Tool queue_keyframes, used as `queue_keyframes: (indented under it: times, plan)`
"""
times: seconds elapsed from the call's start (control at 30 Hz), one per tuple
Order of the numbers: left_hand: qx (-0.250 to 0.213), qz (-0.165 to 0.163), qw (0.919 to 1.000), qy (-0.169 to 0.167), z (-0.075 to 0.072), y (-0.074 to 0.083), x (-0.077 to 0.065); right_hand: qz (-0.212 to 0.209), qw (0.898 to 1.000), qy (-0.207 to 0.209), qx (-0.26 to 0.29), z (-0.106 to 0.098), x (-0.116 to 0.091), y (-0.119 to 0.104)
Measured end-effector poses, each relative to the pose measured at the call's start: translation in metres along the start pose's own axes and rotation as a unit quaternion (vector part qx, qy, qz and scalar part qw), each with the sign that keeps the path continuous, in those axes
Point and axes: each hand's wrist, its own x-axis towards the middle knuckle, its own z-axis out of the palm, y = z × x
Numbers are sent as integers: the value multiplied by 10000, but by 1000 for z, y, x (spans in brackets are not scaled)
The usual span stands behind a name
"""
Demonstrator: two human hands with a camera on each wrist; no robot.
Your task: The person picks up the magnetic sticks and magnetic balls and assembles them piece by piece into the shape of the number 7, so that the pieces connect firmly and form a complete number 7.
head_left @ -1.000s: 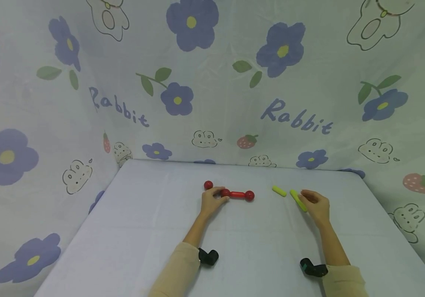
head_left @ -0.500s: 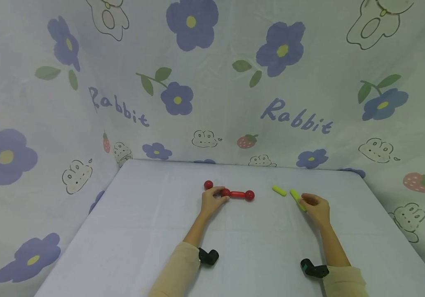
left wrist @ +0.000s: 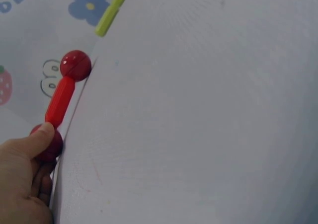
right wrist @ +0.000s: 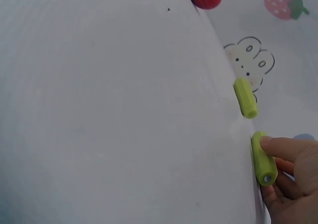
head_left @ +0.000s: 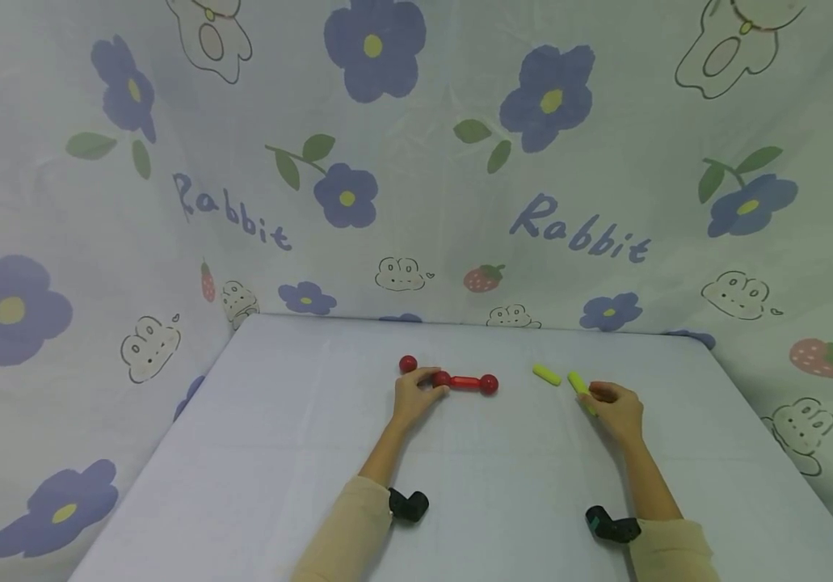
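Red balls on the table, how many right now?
3: the leftmost ball just beyond the left hand, the middle ball pinched by that hand, and the rightmost ball at the other end of the red rod. The left hand could hide another.

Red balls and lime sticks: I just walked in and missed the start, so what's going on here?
The person's left hand grips a red ball at one end of a red rod, with a second red ball at its other end. A third red ball shows just beyond that hand. The right hand pinches a lime stick; another lime stick lies on the table, apart from the red pieces.
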Motion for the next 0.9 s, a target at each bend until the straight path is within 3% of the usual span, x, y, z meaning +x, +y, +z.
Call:
queue_keyframes:
  times: [0.4, 0.9]
  plan:
    - [-13, -26, 10000, -4, -1, 0, -1, -8, 9997, 60, -241, 2, -1, -2]
    - [-35, -57, 10000, -52, -2, 3, -1, 712, 9962, 123, 482, 0, -1, -10]
